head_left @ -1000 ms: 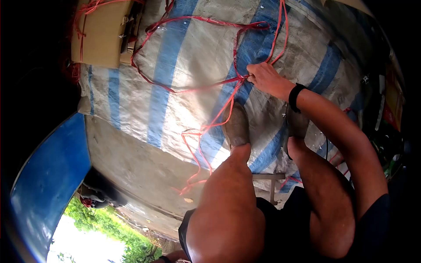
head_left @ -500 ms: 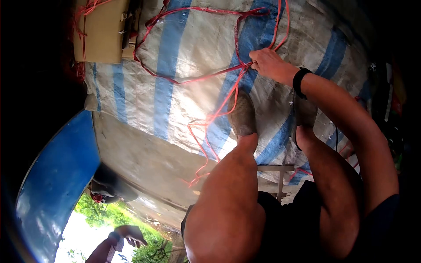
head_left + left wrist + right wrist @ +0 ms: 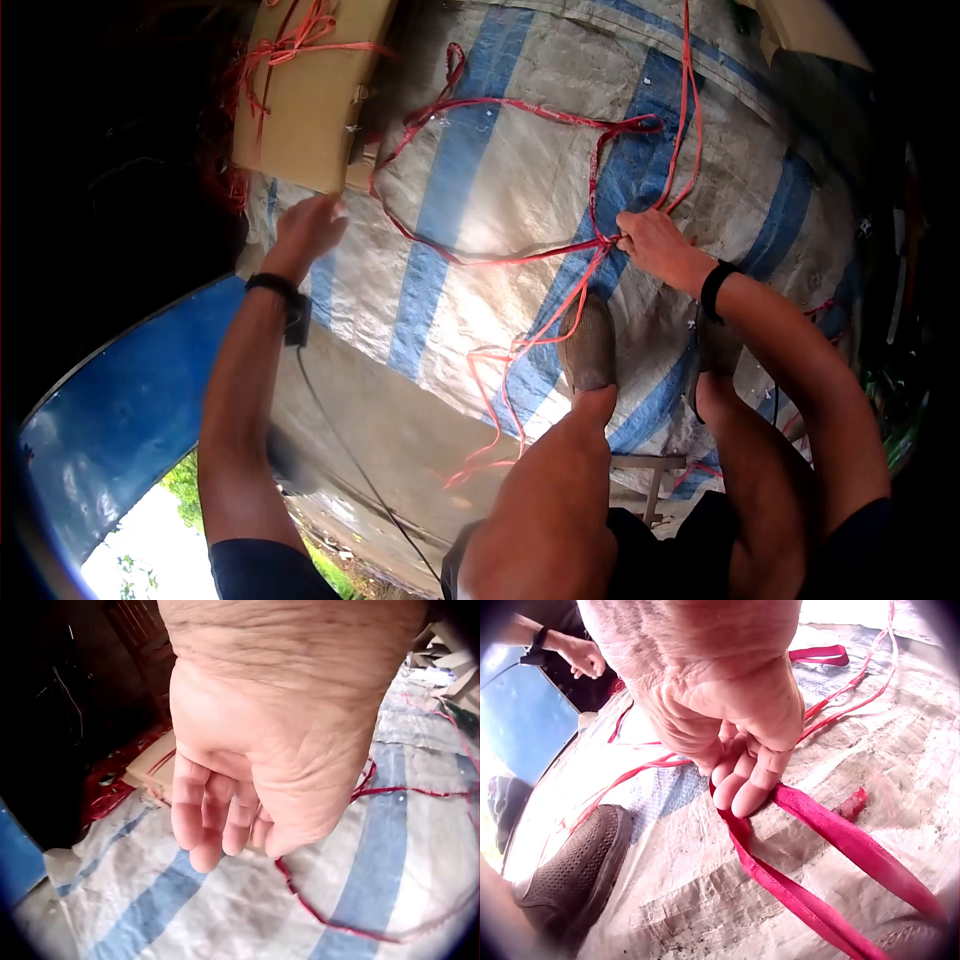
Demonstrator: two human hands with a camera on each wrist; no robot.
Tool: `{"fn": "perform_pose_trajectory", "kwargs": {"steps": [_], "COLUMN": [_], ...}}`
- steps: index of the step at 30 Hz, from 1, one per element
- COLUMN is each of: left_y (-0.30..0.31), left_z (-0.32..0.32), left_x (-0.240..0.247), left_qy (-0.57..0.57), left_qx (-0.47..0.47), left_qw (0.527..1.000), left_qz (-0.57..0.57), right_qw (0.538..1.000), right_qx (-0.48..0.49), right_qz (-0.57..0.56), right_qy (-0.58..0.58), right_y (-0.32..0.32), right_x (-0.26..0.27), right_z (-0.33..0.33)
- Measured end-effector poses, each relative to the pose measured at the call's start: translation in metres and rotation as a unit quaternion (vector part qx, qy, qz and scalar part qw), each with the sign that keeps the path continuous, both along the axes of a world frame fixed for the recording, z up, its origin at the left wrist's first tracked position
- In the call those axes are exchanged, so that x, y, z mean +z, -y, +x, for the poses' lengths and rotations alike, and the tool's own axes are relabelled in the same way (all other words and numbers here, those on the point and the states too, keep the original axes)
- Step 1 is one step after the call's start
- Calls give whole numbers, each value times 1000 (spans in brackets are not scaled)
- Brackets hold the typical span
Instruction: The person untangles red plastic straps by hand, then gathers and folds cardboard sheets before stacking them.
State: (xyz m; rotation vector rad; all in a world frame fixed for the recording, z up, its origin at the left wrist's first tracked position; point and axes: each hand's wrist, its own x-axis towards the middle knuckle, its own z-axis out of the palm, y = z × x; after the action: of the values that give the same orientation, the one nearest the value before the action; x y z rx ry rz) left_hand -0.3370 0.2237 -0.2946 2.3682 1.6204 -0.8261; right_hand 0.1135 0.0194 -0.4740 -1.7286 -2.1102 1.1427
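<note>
My right hand (image 3: 665, 250) pinches a red flat strap (image 3: 832, 832) just above the striped sheet, at the spot where several strands meet. Its fingertips (image 3: 750, 795) are curled on the strap in the right wrist view, and two lengths run out from under them. From there the strap makes a wide loop on the sheet, and thinner pink-red strings (image 3: 515, 350) trail past my shoe. My left hand (image 3: 312, 235) is at the near corner of a tied cardboard bundle (image 3: 310, 100). In the left wrist view its fingers (image 3: 199, 825) hang loosely curled, with nothing visible in them.
A woven sheet (image 3: 480, 200) with blue and white stripes covers the ground. My shoe (image 3: 588, 345) stands on it, beside a low metal frame (image 3: 650, 462). A blue panel (image 3: 130, 400) is at the left, and a cable (image 3: 350, 460) hangs from my left wrist.
My left hand has come up from the lower left to the cardboard bundle. The head view has shifted, so the scene sits lower and further right. My right hand keeps its grip on the strap.
</note>
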Motion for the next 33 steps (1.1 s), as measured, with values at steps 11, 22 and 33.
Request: {"fn": "perform_pose_trajectory", "kwargs": {"steps": [11,22,33], "left_y": [-75,-52,-186], "left_z": [97,125,-23], "left_x": [-139,-96,69], "left_qy": [172,412,736], "left_qx": [121,293,376], "left_qw": [971,830,550], "left_qz": [110,-237,-122], "right_qw": [1000,1000,999], "right_qx": [24,14,29], "right_qz": [-1,-12,-12], "right_qy": [-1,-14,-12], "right_y": [-1,1,-2], "right_x": [3,0,7], "right_z": [2,3,4]}}
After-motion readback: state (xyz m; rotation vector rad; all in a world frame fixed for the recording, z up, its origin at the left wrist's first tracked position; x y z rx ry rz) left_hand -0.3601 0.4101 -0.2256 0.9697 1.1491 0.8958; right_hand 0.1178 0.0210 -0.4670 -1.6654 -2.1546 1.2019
